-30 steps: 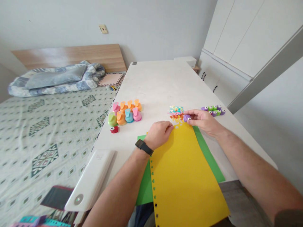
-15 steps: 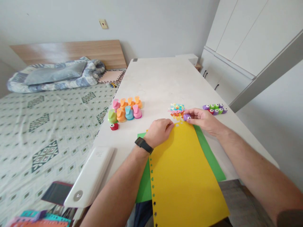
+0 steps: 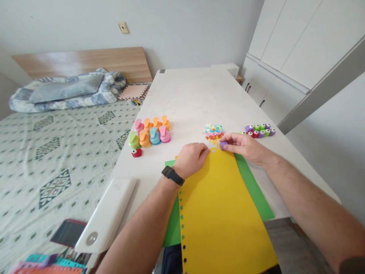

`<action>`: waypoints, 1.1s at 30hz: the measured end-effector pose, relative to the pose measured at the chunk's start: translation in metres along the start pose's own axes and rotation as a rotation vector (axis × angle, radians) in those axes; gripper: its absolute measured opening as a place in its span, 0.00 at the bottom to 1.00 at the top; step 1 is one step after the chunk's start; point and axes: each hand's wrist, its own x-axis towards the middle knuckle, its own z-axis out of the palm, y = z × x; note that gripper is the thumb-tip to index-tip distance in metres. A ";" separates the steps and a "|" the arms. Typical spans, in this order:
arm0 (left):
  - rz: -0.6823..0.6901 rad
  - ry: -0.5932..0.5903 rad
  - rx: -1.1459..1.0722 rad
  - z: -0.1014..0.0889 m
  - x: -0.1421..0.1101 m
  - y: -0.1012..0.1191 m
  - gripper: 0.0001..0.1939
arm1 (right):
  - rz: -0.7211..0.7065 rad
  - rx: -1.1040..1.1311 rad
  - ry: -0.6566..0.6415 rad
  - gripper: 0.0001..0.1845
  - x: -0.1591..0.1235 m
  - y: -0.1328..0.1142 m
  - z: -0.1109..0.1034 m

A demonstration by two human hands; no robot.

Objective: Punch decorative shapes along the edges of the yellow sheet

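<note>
Right hand [image 3: 245,146] pinches a small purple punch [image 3: 223,145], largely hidden, at the yellow sheet's [image 3: 222,213] far edge; left hand [image 3: 191,159], curled, presses the sheet.

Bedroom in a home, doubling as a craft corner. Bed [image 3: 57,152] with wooden headboard [image 3: 82,62] lying along the left, patterned sheet spreading over it, rumpled blue-grey quilt [image 3: 65,91] bunching at the head end. Long white table [image 3: 194,99] standing just beside the bed, carrying coloured paper punches [image 3: 149,135], yellow paper [image 3: 219,205] over green paper [image 3: 253,190], and a heap of punched paper shapes [image 3: 213,131]. White built-in wardrobe [image 3: 285,45] filling the right wall. Wall switch [image 3: 123,27] sitting above the headboard.
</note>
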 end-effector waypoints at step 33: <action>0.041 0.005 0.033 -0.002 0.000 0.006 0.12 | 0.012 -0.121 -0.060 0.20 -0.001 0.005 -0.003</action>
